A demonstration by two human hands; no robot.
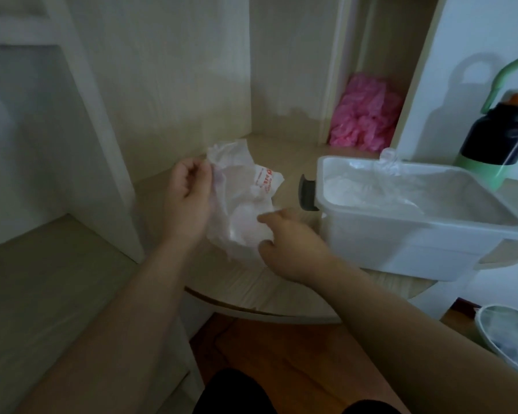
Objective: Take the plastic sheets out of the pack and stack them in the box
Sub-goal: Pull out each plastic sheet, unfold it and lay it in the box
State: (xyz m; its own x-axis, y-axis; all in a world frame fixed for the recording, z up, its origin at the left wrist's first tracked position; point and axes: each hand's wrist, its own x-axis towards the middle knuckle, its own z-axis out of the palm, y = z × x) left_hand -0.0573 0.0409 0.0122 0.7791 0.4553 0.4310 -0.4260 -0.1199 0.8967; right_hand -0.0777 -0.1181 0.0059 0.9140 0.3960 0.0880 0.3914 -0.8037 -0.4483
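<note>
While the pack (243,210) hangs crumpled between my two hands above the table (281,297), near its front edge, I list as follows.

Pack: thin white plastic, red print at upper right, held clear of the table.
Left hand (189,198): thumb and fingers pinching the pack's upper left edge.
Right hand (290,243): thumb and curled fingers closed on the lower right edge. Whether one sheet alone lies between them, I cannot tell.
Box (401,234): white, open, at the table's right edge, just beside the pack; sheets (368,186) lie inside.

Handling, as I judge it: keep the left pinch as anchor, find the pack's mouth, draw one sheet out slowly with the right, since film this thin likely clings, then lay it flat on those in the box.

Beyond: pink heap (365,115) in the back recess; bottle (497,138) behind the box.
</note>
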